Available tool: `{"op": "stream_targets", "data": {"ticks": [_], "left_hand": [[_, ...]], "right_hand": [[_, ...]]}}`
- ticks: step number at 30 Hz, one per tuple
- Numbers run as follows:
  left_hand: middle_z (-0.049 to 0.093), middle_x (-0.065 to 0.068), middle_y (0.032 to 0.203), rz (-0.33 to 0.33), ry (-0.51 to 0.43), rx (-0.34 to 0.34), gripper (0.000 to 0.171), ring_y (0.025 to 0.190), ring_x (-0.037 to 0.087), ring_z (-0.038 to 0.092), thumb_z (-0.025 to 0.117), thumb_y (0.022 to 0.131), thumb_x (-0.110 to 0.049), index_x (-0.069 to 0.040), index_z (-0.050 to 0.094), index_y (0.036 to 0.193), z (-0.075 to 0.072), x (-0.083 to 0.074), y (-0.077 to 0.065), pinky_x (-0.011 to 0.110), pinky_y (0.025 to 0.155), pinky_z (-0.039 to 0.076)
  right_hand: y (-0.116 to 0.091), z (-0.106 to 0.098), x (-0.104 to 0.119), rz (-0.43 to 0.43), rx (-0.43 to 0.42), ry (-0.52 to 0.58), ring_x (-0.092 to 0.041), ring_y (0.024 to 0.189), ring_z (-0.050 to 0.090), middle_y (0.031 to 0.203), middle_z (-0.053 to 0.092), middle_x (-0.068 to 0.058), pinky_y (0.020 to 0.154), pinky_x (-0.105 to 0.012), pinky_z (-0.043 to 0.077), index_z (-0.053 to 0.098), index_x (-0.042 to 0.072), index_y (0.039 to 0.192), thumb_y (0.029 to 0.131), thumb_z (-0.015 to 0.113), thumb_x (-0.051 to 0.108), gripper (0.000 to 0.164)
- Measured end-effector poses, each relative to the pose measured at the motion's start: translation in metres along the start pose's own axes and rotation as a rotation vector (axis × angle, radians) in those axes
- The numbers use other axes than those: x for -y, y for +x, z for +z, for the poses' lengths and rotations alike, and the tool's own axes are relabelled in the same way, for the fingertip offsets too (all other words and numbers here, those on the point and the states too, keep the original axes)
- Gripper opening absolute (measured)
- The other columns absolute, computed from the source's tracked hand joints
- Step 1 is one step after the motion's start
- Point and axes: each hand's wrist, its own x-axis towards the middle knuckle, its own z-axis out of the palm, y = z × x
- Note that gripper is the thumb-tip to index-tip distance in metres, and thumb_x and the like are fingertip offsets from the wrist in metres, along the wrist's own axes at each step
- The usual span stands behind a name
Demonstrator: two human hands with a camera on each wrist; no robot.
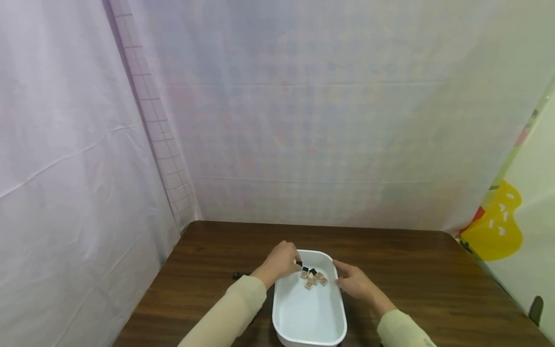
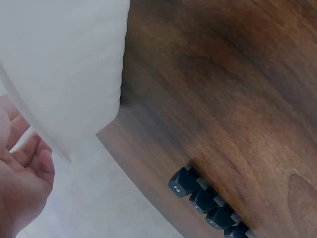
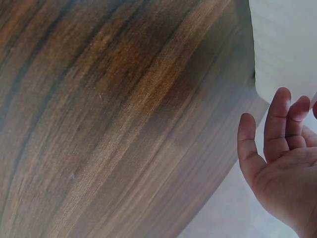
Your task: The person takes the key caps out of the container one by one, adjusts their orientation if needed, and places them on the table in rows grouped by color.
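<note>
"Head view?"
"Our left hand (image 1: 282, 261) pinches a black piece (image 1: 299, 264); beige pieces (image 1: 309, 285) lie beside that grip, in the white tray (image 1: 310, 315). Our right hand (image 1: 356, 284) touches its rim."
"Left wrist?"
"Black keycaps (image 2: 204, 200) lie apart from our grip."
"Right wrist?"
"Our right hand spreads loosely beside the tray."

Curtained nook, pale sheets (image 1: 303, 135) around a wood-grain table (image 1: 425, 274)
</note>
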Motion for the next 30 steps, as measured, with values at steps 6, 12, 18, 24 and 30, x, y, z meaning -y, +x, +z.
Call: {"op": "stream_targets", "data": {"ticks": [6,12,18,24,30], "left_hand": [[0.075,0.0,0.092,-0.029,-0.159,0.051,0.015,0.079,0.01,0.065,0.078,0.086,-0.016,-0.008,0.079,0.099,-0.0038,-0.0019,0.0007,0.023,0.068,0.052],[0.072,-0.001,0.088,-0.007,-0.16,0.021,0.016,0.072,0.007,0.057,0.076,0.087,-0.013,-0.008,0.077,0.102,-0.0041,0.0013,-0.0001,0.023,0.064,0.048],[0.071,0.0,0.092,-0.036,-0.173,0.034,0.018,0.083,0.012,0.062,0.076,0.086,-0.013,-0.008,0.077,0.103,-0.0061,0.002,-0.0014,0.026,0.072,0.051],[0.073,-0.001,0.093,-0.068,-0.196,0.035,0.015,0.095,0.018,0.063,0.077,0.084,-0.012,-0.009,0.079,0.1,-0.0052,0.0006,-0.0006,0.032,0.083,0.051],[0.072,0.0,0.09,-0.051,-0.21,0.013,0.022,0.087,0.015,0.061,0.076,0.083,-0.008,-0.008,0.077,0.105,-0.0048,0.0018,-0.0012,0.028,0.075,0.051]], "right_hand": [[0.0001,0.0005,0.0002,-0.003,-0.007,-0.02,-0.02,0.071,0.058,0.082,0.065,-0.011,0.064,-0.032,0.047,0.045,-0.01,0.141,0.084,0.061,-0.001,0.06],[0.0002,0.0009,0.0003,-0.01,0.001,-0.011,-0.02,0.07,0.058,0.081,0.064,-0.012,0.064,-0.032,0.047,0.043,-0.012,0.141,0.084,0.061,-0.002,0.06],[0.0004,0.0011,0.0006,-0.008,0.004,-0.007,-0.02,0.069,0.058,0.081,0.064,-0.012,0.063,-0.031,0.047,0.043,-0.012,0.142,0.085,0.06,-0.002,0.06],[-0.0002,0.0012,0.0012,0.005,0.005,-0.009,-0.02,0.069,0.057,0.081,0.063,-0.012,0.063,-0.032,0.046,0.043,-0.011,0.142,0.085,0.061,-0.002,0.06],[0.0001,0.0009,0.0017,0.008,0.005,-0.01,-0.021,0.071,0.058,0.082,0.063,-0.012,0.064,-0.032,0.047,0.043,-0.011,0.142,0.085,0.061,-0.002,0.06]]}}
